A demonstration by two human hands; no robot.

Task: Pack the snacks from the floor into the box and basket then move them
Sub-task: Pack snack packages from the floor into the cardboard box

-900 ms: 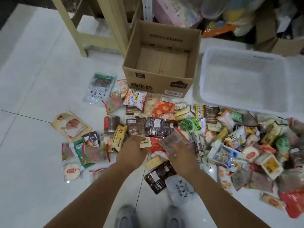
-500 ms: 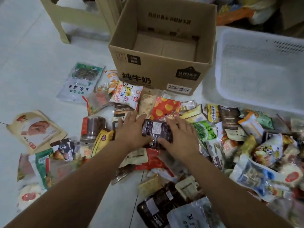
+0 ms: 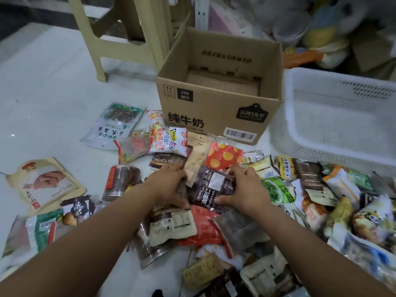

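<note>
**Task status.** Early. The cardboard box [image 3: 218,116], upper centre, stands open and shows only its bare bottom. The white basket [image 3: 342,156], upper right and just beside the box, also shows nothing in the part visible. The snacks [image 3: 310,189] lie unpacked on the white tiled floor [image 3: 53,93]. All of the packing and the moving of both containers is left to do.

**Hands.**
- Right hand [image 3: 246,189], centre: fingers and thumb curled on the right edge of a black packet [image 3: 211,187] with a white label. The packet lies on the heap just below the box.
- Left hand [image 3: 169,185], centre left: fingers curled round the edge of a brown packet [image 3: 182,190], touching the black one. How much of it the hand holds cannot be told.

**Snacks, by place.**
- Centre: red packet with yellow spots [image 3: 224,156], white printed bag [image 3: 169,142], red wrapper [image 3: 203,230], all overlapping.
- Right: dense heap running to the frame edge, including a green packet [image 3: 276,189], pressed against the basket's near wall.
- Left: looser scatter with a tan pouch [image 3: 45,185], a white bag of dark contents [image 3: 113,125] and a dark tub [image 3: 122,181].
- Bottom: cracker pack [image 3: 201,273].

**Surroundings.** Cream stool [image 3: 120,39], upper left, close behind the box. Blurred household clutter [image 3: 321,35], upper right.

**Obstructions.** Judged slight. Packets lean on the fronts of the box and basket and would need clearing before either is shifted. Slippery overlapping wrappers may slide when lifted.
</note>
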